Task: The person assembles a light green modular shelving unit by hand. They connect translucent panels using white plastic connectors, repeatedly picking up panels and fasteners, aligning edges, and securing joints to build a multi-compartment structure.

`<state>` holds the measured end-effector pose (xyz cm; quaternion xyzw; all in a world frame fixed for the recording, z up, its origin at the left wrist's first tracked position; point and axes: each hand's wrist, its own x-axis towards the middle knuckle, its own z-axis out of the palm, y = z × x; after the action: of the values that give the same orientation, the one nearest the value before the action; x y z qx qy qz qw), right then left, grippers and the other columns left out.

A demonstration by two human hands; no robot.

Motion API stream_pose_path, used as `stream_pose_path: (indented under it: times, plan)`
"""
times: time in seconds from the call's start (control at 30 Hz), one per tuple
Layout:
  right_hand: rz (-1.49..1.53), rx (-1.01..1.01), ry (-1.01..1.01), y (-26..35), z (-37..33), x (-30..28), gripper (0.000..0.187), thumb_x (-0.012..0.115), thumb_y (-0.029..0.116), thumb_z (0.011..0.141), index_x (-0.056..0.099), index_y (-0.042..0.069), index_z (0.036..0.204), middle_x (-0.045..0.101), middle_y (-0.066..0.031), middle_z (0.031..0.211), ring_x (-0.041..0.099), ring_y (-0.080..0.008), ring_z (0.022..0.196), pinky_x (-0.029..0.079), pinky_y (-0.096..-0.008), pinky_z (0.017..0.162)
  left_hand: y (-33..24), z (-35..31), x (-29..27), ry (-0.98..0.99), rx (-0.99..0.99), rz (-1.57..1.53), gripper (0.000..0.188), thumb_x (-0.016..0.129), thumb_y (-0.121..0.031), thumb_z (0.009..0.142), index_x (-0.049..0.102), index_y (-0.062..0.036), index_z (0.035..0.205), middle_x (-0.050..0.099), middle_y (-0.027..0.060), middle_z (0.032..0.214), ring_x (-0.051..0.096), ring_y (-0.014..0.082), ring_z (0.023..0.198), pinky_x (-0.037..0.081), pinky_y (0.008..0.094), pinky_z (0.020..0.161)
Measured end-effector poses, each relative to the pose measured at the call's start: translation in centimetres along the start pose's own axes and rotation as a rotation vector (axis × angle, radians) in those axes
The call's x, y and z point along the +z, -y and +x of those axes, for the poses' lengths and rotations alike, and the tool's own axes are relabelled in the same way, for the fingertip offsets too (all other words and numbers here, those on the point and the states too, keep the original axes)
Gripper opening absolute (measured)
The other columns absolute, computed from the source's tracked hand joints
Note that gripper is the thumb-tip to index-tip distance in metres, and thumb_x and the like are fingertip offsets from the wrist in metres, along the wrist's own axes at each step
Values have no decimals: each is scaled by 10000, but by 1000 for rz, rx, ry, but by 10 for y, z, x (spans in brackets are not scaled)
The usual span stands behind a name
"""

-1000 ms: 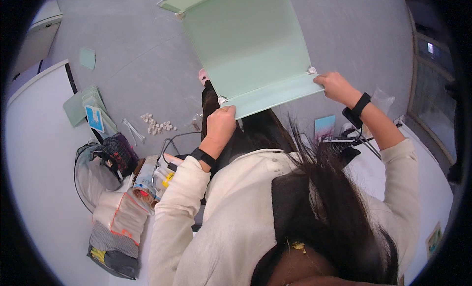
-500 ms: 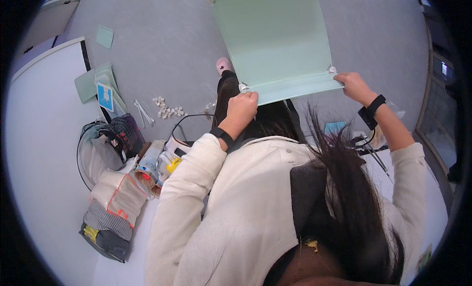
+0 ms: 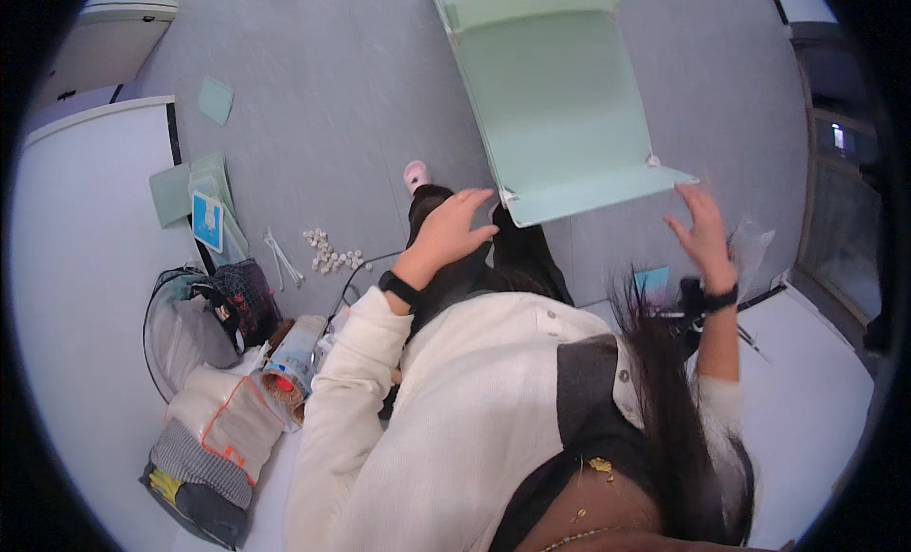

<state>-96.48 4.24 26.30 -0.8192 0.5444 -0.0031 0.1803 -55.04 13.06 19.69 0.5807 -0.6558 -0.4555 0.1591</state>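
A large pale-green panel structure (image 3: 569, 106) stands on the floor in front of me, with one panel across its far end and a narrower one (image 3: 603, 193) along its near edge. White connectors (image 3: 654, 160) sit at its near corners. My left hand (image 3: 451, 231) is open beside the left near corner, fingers apart and holding nothing. Off the right near corner, my right hand (image 3: 702, 231) is open too, its fingers spread and slightly blurred, with a fingertip close to the panel's corner. Each wrist wears a black band.
Several small white connectors (image 3: 334, 254) lie in a pile on the grey floor, beside white rods (image 3: 282, 258). Loose green panels (image 3: 171, 193) and a blue printed card (image 3: 207, 221) are at the left. Bags (image 3: 195, 334) crowd the white surface nearby. A pink shoe (image 3: 416, 176) shows ahead.
Both hands have let go of the near panel and drawn apart from it, fingers opening. The green structure appears lower in view, with more of its far end showing.
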Motion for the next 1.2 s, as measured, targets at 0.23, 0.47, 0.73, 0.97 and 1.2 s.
stream_pose_path:
  times: [0.23,0.47,0.73,0.97,1.2]
  plan:
    - [360,187,-29,202,-2,62,269,646,110,811,623,11,1060,646,-173,1029,618,-336,957,481,-378,836,136,-43,-77,112,-147,145,432,616,-287,820,568,-3,1142,606,204,1111,569,350,1048,460,406,885]
    - [537,-161,275,427,134,152,279,641,170,838,621,22,1074,647,-169,1021,630,-311,944,497,-354,817,248,-131,-203,3,-320,78,393,598,-284,834,574,-31,1134,610,200,1097,577,360,1011,465,440,854]
    - [337,-383,425,563,307,189,272,613,189,839,627,28,1058,647,-178,997,625,-345,908,501,-401,781,388,-216,-315,-372,-547,-58,407,590,-312,833,607,-35,1130,648,167,1047,600,342,998,477,420,863]
    - [284,-517,491,670,479,235,290,569,284,860,642,86,1059,650,-173,976,612,-360,911,495,-437,773,515,-216,-384,-449,-504,-365,404,593,-285,848,601,-3,1138,649,191,1044,625,304,952,484,358,824]
    - [351,-543,530,824,673,297,261,532,221,810,642,41,963,652,-188,920,610,-382,867,484,-467,764,654,-246,-493,-447,-900,-554,360,599,-236,863,626,38,1095,673,131,947,642,202,863,498,312,771]
